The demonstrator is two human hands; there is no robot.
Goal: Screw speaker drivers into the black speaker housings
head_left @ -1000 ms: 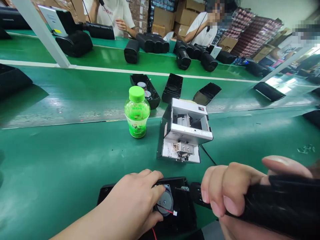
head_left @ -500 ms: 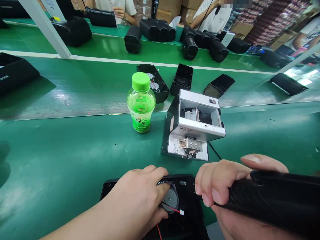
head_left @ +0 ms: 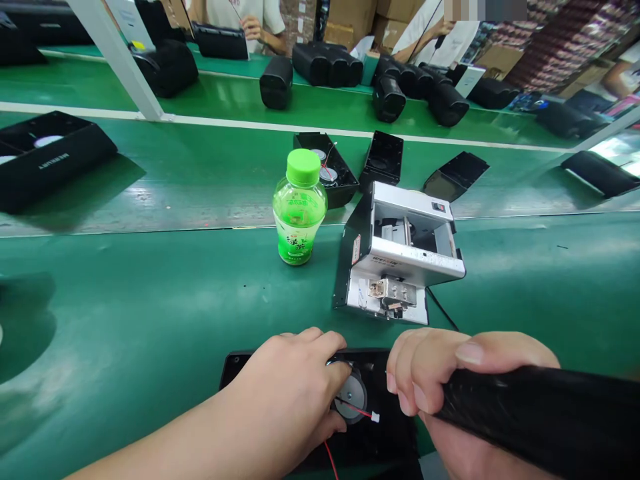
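Observation:
At the near edge of the bench lies a black speaker housing (head_left: 385, 373), partly covered by my hands. A round grey speaker driver (head_left: 353, 395) sits in it, with red and black wires ending in a small white plug (head_left: 375, 417). My left hand (head_left: 305, 387) curls its fingers and thumb round the driver's left side. My right hand (head_left: 445, 370) is wrapped round the thick black grip of an electric screwdriver (head_left: 540, 413), held nearly level over the housing's right side. Its tip is hidden behind my fingers.
Ahead stands a silver and black machine (head_left: 405, 253) with a cable, beside a green tea bottle (head_left: 300, 207). Open speaker housings (head_left: 383, 157) lie behind them, another (head_left: 55, 160) at left. A white post (head_left: 120, 60) rises at left. Co-workers (head_left: 255, 27) sit across the belt.
The view has shifted slightly left, so things appear further right. The housing at far left shows more fully. My right thumb now lies along the screwdriver grip; my left hand keeps its hold.

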